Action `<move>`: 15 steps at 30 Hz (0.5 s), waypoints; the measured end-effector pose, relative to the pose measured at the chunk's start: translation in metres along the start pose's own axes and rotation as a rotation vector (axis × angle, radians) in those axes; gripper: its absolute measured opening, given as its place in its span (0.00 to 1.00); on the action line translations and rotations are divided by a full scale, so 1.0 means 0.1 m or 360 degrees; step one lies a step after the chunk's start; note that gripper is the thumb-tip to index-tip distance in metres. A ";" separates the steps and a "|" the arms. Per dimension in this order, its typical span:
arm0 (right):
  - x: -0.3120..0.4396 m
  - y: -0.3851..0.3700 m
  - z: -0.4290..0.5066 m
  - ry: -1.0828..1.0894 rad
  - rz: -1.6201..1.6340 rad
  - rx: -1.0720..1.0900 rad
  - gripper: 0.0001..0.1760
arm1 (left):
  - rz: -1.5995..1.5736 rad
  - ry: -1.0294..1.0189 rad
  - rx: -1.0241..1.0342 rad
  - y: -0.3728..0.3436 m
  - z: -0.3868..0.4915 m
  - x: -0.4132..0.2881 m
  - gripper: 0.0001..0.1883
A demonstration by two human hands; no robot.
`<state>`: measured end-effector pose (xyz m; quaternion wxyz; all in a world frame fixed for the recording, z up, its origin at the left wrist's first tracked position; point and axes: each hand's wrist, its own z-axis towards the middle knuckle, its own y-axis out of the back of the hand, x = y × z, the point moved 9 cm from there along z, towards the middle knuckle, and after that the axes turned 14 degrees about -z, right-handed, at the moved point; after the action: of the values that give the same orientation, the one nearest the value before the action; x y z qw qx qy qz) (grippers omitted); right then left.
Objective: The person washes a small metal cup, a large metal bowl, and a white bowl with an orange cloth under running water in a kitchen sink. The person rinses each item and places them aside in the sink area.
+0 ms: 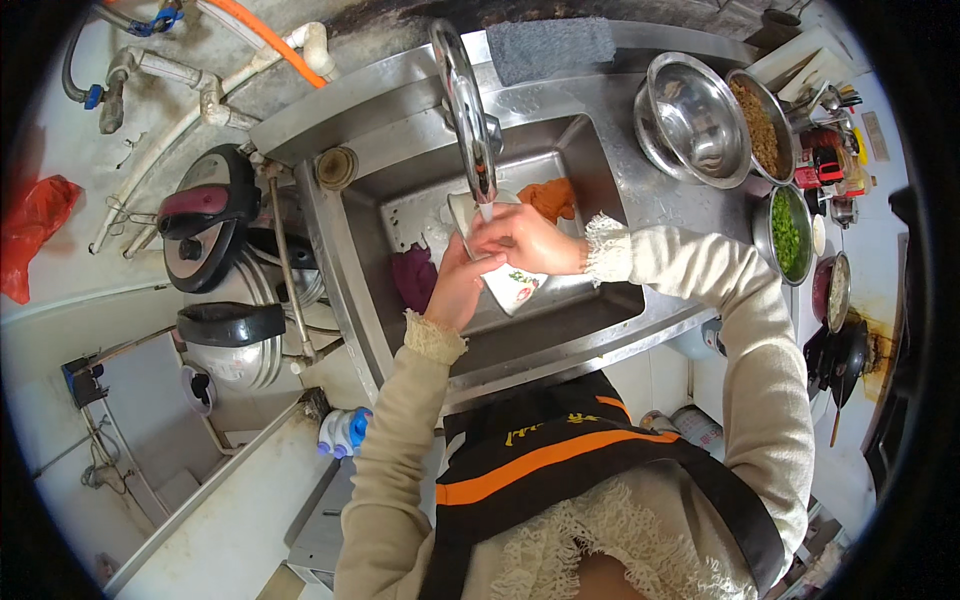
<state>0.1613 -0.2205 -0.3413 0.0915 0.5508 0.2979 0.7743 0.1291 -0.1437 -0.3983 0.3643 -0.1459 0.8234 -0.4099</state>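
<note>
A white ceramic dish [517, 289] with a printed flower pattern is tilted on edge over the sink [495, 341], below the chrome faucet [466, 112]. My left hand [455, 286] grips it from the left, thumb across its face. Bent fingers of my right hand [529, 238] close over its upper part, right by the spout, where water runs onto them. Both hands hide the dish's middle. Beneath lies an orange cloth [549, 198] at the sink's back right, and a purple cloth [413, 276] is at its left side.
Stacked steel bowls [697, 120] stand on the right counter, beside a bowl of brown crumbly food [754, 127] and a bowl of chopped greens [787, 234]. A grey towel [551, 51] lies behind the faucet. Pot lids [232, 307] hang at left, near a metal pipe [289, 262].
</note>
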 end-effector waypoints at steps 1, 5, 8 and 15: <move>0.05 -0.02 -0.04 0.0078 0.0080 -0.0002 0.06 | 0.0049 0.0005 0.0047 -0.01 -0.02 0.00 0.33; -0.06 -0.05 -0.04 -0.0165 -0.0115 0.0039 0.03 | 0.0294 -0.0103 0.0173 -0.07 -0.07 -0.02 0.35; -0.04 -0.01 0.11 -0.0149 -0.0080 0.0073 0.04 | 0.0305 -0.0209 0.0066 -0.04 -0.07 -0.05 0.35; -0.25 0.28 0.35 -0.0423 -0.0130 -0.0176 0.05 | 0.0517 -0.0270 0.0080 -0.03 -0.13 -0.01 0.31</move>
<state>0.2075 -0.2421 -0.3384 0.1919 0.6301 0.2621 0.7053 0.1205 -0.1372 -0.3905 0.4975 -0.0361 0.7919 -0.3523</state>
